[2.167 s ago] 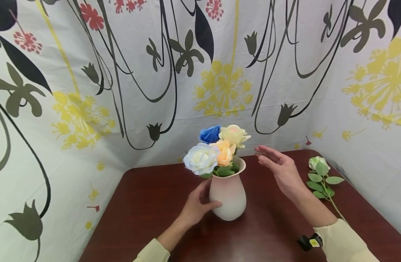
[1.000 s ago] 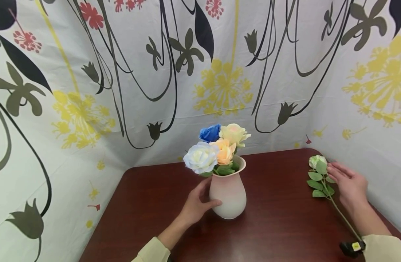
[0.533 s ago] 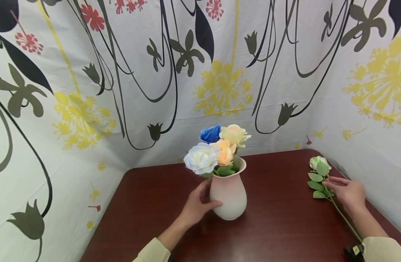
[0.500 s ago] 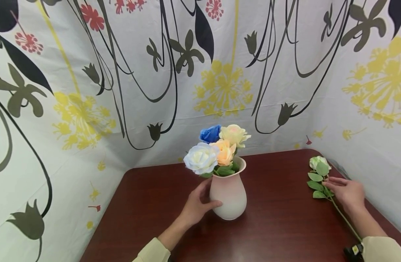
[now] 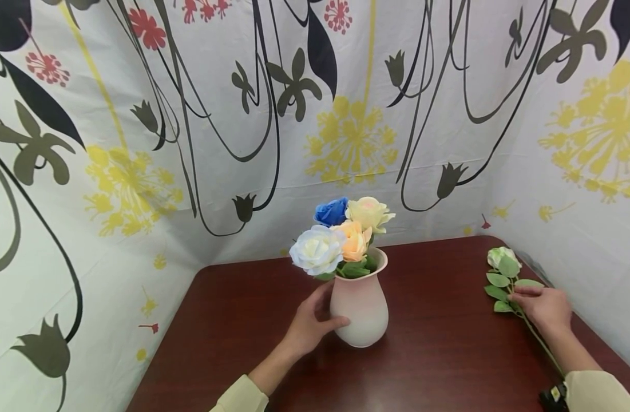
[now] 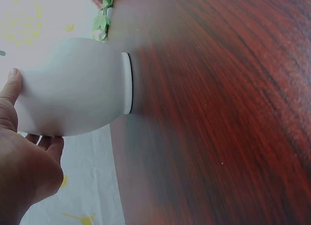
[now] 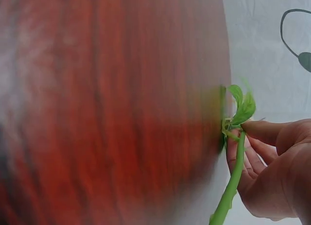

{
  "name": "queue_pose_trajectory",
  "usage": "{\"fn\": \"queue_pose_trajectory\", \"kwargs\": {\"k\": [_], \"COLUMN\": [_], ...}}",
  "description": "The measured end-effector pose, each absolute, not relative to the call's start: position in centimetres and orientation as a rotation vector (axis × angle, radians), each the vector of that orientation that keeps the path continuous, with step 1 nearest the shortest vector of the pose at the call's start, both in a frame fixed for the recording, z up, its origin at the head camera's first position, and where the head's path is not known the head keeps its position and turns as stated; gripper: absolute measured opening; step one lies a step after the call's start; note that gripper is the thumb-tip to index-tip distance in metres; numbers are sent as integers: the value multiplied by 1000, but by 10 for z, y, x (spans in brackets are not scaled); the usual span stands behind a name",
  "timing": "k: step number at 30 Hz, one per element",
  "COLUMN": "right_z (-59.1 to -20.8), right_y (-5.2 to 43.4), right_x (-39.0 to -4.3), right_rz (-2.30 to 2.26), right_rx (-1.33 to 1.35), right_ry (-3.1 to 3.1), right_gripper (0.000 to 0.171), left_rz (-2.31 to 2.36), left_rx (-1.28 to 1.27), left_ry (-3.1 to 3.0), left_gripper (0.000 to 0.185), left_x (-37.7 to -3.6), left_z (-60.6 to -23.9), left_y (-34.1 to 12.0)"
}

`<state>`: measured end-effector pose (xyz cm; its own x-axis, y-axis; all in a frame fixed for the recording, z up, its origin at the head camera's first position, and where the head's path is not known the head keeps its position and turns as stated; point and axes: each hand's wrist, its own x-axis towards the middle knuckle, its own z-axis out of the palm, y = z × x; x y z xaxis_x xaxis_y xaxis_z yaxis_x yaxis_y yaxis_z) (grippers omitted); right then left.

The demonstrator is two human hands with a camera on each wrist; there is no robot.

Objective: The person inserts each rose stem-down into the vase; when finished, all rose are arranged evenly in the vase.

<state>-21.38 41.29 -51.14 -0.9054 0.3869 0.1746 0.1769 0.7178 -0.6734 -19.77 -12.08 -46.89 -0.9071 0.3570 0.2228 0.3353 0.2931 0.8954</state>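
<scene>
- Vase (image 5: 359, 306): pink-white, upright near the middle of the tabletop (image 5: 438, 355), a little toward the far edge. It already carries four blooms: a blue rose (image 5: 331, 211), a cream rose (image 5: 368, 213), an orange rose (image 5: 353, 240) and a pale white rose (image 5: 317, 250).
- Left hand (image 5: 306, 326): cupped against the vase's left flank, thumb across the front of the belly and fingers round the back; the left wrist view shows the same hold on the vase body (image 6: 73, 89), with the thumb tip lying on its wall.
- Loose rose (image 5: 502, 257): a white-green bloom lying flat close to the right edge of the tabletop, near the far right corner, its leaves just below the head and its stem running back toward the near edge.
- Right hand (image 5: 543, 308): laid over the stem just below the leaves. In the right wrist view the fingers (image 7: 265, 132) curl round the green stem (image 7: 232, 183) and pinch it (the flower does not yet look lifted off the wood).
- Progress, as judged: four stems are in place and the vase is steadied; one stem remains outside it, well apart from the vase, and has only just been gripped. Left to do: lift it, carry it across and seat it among the others.
</scene>
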Motion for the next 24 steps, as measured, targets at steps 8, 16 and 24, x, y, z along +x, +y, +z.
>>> {"fn": "queue_pose_trajectory", "kwargs": {"k": [8,16,24], "right_z": [-502,-481,-468], "right_y": [410,405,398], "right_x": [-210,-206,-205], "right_rz": [1013,1147,1778], "right_rx": [-423,-458,-490], "right_ry": [-2606,-2642,-2368], "right_gripper": [31,39,17], "left_rz": [1731,1735,1727], "left_rx": [680,669,662], "left_ry": [2512,2501,2507], "left_gripper": [78,78,79], "left_x": [-198,-198,-197], "left_z": [-469,-468,-468], "left_y": [-121,-122,-122]}}
